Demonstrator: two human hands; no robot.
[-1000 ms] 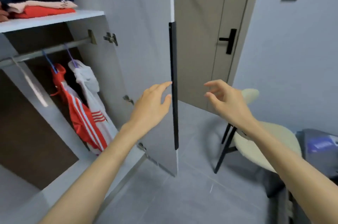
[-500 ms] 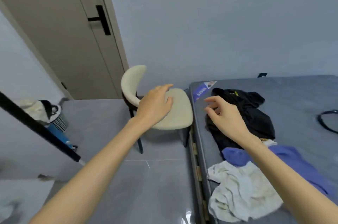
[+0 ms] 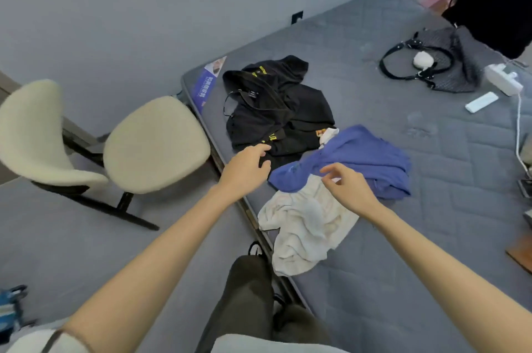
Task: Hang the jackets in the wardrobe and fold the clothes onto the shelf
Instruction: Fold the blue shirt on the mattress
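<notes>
My left hand (image 3: pixel 244 168) and right hand (image 3: pixel 349 188) hover loose-fingered and empty over the grey quilted mattress (image 3: pixel 374 87). Heaped there are a black garment with yellow lettering (image 3: pixel 276 110), a crumpled blue top (image 3: pixel 357 158) and a cream cloth (image 3: pixel 305 227).

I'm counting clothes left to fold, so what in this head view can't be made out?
- Head view: white-and-orange cloth, mostly buried under the crumpled blue garment; type unclear.
- Head view: brown flat object, cut off by the right edge.
- Head view: print on the blue mattress label, too small to read.
- Head view: blurred blue item, cut by the left edge.
</notes>
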